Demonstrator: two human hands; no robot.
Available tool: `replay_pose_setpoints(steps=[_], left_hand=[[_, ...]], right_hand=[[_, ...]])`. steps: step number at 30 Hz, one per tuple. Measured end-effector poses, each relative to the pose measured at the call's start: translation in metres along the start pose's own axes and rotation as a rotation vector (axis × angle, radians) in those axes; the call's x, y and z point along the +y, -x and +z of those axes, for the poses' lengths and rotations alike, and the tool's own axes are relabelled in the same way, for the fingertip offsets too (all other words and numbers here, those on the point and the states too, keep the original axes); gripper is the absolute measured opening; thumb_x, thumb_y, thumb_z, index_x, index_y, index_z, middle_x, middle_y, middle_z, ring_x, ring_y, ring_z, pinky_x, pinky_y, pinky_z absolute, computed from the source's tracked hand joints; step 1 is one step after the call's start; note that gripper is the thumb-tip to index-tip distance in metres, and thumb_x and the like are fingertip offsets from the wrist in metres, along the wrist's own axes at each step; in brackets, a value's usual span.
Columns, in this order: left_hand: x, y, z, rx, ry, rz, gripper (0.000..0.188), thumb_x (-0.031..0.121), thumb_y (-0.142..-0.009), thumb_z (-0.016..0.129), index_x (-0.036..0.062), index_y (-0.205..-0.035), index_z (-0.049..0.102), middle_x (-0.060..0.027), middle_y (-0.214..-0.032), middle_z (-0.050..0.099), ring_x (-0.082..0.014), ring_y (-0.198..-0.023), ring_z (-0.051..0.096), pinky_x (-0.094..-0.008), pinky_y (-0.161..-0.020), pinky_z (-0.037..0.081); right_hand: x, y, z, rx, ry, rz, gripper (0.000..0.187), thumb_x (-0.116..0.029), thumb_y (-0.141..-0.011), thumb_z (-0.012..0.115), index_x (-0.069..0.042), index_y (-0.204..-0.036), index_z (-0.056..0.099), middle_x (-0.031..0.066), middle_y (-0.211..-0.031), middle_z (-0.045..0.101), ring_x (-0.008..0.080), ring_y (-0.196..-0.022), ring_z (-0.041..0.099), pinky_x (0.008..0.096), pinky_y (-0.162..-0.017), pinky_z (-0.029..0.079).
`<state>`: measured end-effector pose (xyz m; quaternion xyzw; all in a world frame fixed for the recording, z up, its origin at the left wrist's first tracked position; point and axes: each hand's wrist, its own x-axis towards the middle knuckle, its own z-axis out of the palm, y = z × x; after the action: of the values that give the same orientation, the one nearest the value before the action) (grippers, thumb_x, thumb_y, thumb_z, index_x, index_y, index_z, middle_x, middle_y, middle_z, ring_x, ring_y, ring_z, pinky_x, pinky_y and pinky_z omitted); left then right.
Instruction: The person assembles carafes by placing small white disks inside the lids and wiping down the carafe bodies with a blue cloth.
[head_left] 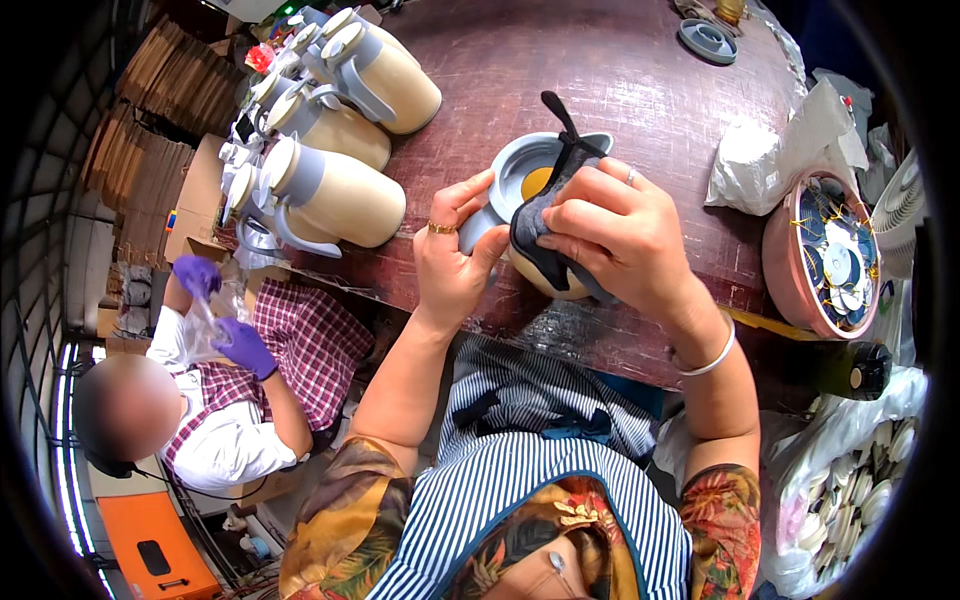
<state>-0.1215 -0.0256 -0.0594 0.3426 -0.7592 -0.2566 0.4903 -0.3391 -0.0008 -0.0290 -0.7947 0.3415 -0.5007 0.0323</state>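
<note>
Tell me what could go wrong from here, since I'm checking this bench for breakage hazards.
1. The cream jug with a grey collar sits near the front edge of the dark red table, steadied only by the left hand; a hard wipe from the right hand with the dark cloth might tip it off.
2. The finished cream jugs lie stacked on their sides by the table's edge and could roll.

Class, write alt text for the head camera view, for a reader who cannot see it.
The left hand steadies a cream jug with a grey top while the right hand presses a dark cloth on it. Finished jugs lie on the brown table; a co-worker sits left.
</note>
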Motion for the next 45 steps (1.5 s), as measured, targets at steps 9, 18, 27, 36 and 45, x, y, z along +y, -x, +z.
replay_pose_setpoints(steps=[9,18,27,36,45], left_hand=[[-0.003,-0.003,0.002,0.013,0.020,0.061,0.055,0.034,-0.089,0.075,0.0005,-0.128,0.056,-0.0154,-0.113,0.070,-0.0229,-0.099,0.070,-0.0334,-0.085,0.056],[0.002,-0.001,0.005,0.049,-0.014,0.016,0.051,0.031,-0.089,0.075,0.0022,-0.126,0.057,-0.0159,-0.110,0.071,-0.0242,-0.095,0.071,-0.0338,-0.083,0.056],[0.004,0.001,0.008,0.059,-0.042,-0.041,0.050,0.030,-0.089,0.075,0.0036,-0.127,0.056,-0.0155,-0.112,0.070,-0.0262,-0.096,0.071,-0.0352,-0.084,0.056],[0.005,0.005,0.014,0.149,-0.069,0.033,0.052,0.030,-0.088,0.076,0.0026,-0.127,0.055,-0.0168,-0.109,0.070,-0.0261,-0.092,0.071,-0.0343,-0.078,0.056],[0.008,0.005,0.023,0.211,-0.080,0.028,0.049,0.026,-0.089,0.075,0.0017,-0.126,0.055,-0.0220,-0.108,0.070,-0.0355,-0.095,0.071,-0.0385,-0.079,0.056]], right_hand=[[0.052,-0.002,-0.025,-0.150,-0.426,0.079,0.022,0.010,-0.076,0.069,-0.002,-0.094,0.072,0.0091,-0.100,0.073,0.0196,-0.093,0.069,0.0289,-0.079,0.056],[0.017,0.001,-0.013,-0.159,-0.387,0.212,0.017,0.003,-0.077,0.075,-0.001,-0.092,0.070,0.0074,-0.092,0.071,0.0158,-0.081,0.069,0.0272,-0.068,0.055],[-0.005,0.001,-0.003,-0.001,-0.562,0.564,0.014,0.000,-0.082,0.073,0.000,-0.092,0.063,0.0029,-0.098,0.068,0.0080,-0.075,0.058,0.0232,-0.061,0.045],[-0.007,0.004,0.006,0.047,-0.562,0.517,0.017,0.004,-0.082,0.072,0.000,-0.094,0.061,0.0044,-0.091,0.064,0.0118,-0.086,0.061,0.0285,-0.072,0.048],[-0.045,-0.003,0.037,0.285,-0.174,0.593,0.018,0.001,-0.081,0.066,-0.002,-0.099,0.061,0.0098,-0.091,0.065,0.0232,-0.081,0.066,0.0316,-0.072,0.050]])
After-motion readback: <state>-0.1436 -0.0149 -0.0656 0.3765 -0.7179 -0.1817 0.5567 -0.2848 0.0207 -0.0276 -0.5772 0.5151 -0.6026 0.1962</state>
